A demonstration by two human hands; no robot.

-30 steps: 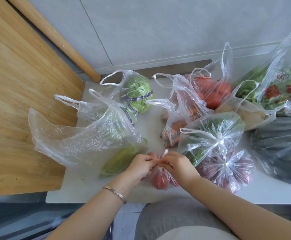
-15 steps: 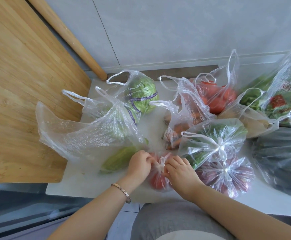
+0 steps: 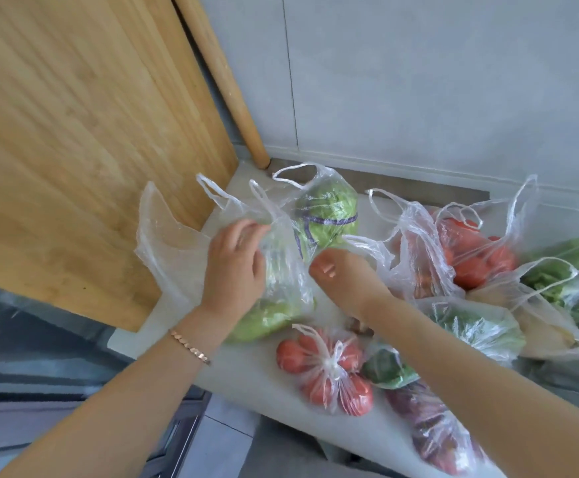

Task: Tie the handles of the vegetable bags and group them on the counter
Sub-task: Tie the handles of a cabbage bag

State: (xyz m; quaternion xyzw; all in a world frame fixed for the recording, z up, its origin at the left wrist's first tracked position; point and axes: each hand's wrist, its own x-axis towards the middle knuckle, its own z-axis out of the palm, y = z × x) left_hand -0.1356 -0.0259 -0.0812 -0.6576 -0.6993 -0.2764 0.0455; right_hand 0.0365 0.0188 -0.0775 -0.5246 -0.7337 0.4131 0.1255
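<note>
Here is the green-vegetable bag [image 3: 281, 274], left of centre on the white counter [image 3: 246, 384], mouth unknotted, its handles [image 3: 263, 201] standing up loose; the left hand [image 3: 234, 267] lies over the bag's upper side, back of the hand to the camera, fingertips right at the foot of a handle, and whether they pinch the plastic or only touch it I cannot tell; the right hand [image 3: 343, 277] sits just to the right of the bag, fingers curled in, one nail facing up, and I cannot tell if it holds any plastic; a bracelet [image 3: 189, 347] rides the left wrist; just below the hands, lower centre, the small tomato bag [image 3: 329, 370] lies with its handles knotted; right beside it a leafy-greens bag [image 3: 470, 326] and, toward the lower right, a purple-onion bag [image 3: 432, 426], both partly hidden by the right forearm; above the hands, a cabbage bag [image 3: 326, 212] with its handles loose; right of that an orange-vegetable bag [image 3: 419, 267] and a big red-tomato bag [image 3: 474, 257], handles open and upright; more green produce in plastic crowds the right edge; a wooden cutting board [image 3: 74, 150] fills the upper left, a rolling pin [image 3: 219, 70] leaning beside it against the grey wall [image 3: 419, 81].
</note>
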